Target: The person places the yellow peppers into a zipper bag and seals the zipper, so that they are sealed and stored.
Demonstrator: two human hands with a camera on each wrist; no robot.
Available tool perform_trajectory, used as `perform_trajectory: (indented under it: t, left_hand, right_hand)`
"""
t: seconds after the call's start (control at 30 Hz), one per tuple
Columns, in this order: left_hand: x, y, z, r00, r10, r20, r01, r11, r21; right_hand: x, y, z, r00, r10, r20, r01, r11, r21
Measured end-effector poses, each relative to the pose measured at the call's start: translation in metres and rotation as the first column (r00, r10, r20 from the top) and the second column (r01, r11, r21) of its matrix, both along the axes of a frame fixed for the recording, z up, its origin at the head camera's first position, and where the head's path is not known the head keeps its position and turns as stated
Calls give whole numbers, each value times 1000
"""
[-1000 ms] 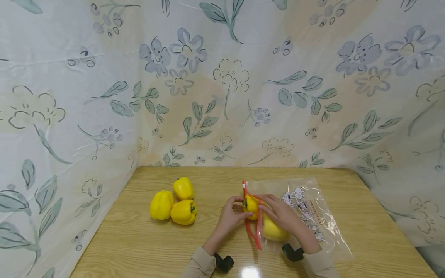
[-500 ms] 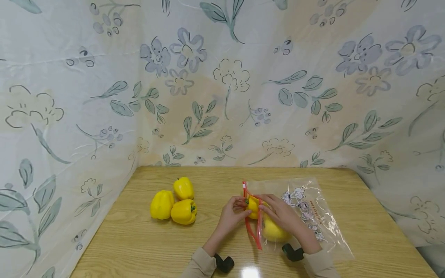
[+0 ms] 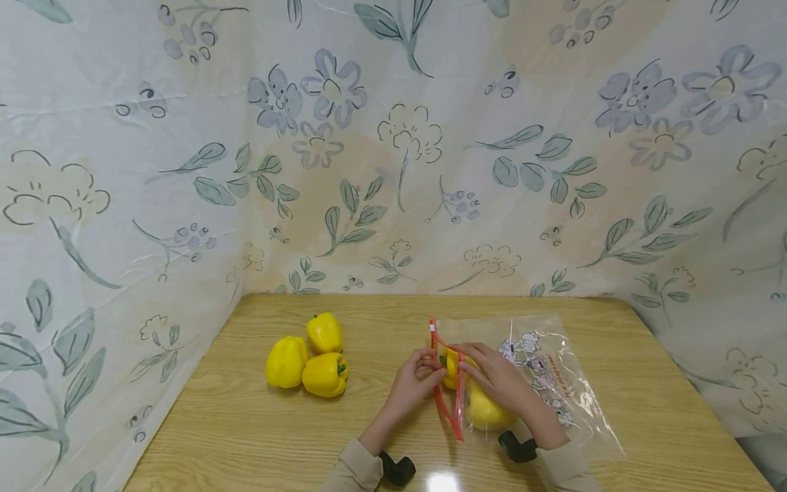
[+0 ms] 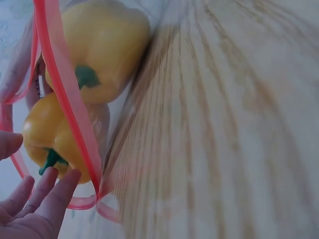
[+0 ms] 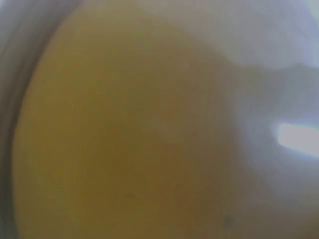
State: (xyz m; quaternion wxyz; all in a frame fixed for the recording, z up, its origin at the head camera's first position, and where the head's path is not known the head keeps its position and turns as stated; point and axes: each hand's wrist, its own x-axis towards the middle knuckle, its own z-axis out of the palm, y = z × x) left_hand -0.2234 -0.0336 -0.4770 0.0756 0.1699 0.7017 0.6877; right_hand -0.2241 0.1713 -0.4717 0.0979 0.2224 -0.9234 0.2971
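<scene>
A yellow bell pepper (image 3: 451,365) with a green stem lies in the mouth of a clear zip bag (image 3: 572,362) edged in red. My left hand (image 3: 415,379) reaches to its stem end. In the left wrist view, the extended fingers (image 4: 60,196) touch the pepper near the stem, the thumb standing at its side. My right hand (image 3: 501,379) holds the bag by its red-edged mouth. Another yellow bell pepper (image 3: 487,408) sits deeper in the bag, partly under that hand. Blurred yellow pepper surface (image 5: 119,129) fills most of the right wrist view.
Three more yellow bell peppers (image 3: 324,375) are grouped on the left of the wooden table (image 3: 233,437). The bag's printed part lies flat to the right. Floral cloth (image 3: 393,171) encloses the back and sides.
My left hand has pushed the pepper slightly right, further into the bag mouth, and its fingers have straightened a little. My right hand stays at the bag.
</scene>
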Motion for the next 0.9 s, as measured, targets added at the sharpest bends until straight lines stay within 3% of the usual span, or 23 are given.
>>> perform_trajectory:
  t: [0.13, 0.23, 0.4, 0.67, 0.9]
  left_hand:
    - [-8, 1, -19, 1000, -26, 10, 25, 999, 28]
    - [-12, 1, -27, 998, -52, 24, 52, 998, 29]
    - [-9, -1, -18, 991, -117, 71, 111, 990, 81]
    - [-12, 2, -31, 982, -172, 76, 164, 981, 103]
    - [-10, 6, -32, 972, -217, 91, 205, 970, 128]
  right_hand:
    - [0, 0, 0, 1000, 7, 7, -7, 1000, -21]
    - [0, 0, 0, 1000, 15, 3, -14, 999, -30]
    - [0, 0, -1, 1000, 13, -7, -13, 1000, -23]
    - [0, -1, 0, 1000, 4, -28, -5, 1000, -5]
    - [0, 0, 0, 999, 1, -49, -1, 1000, 0]
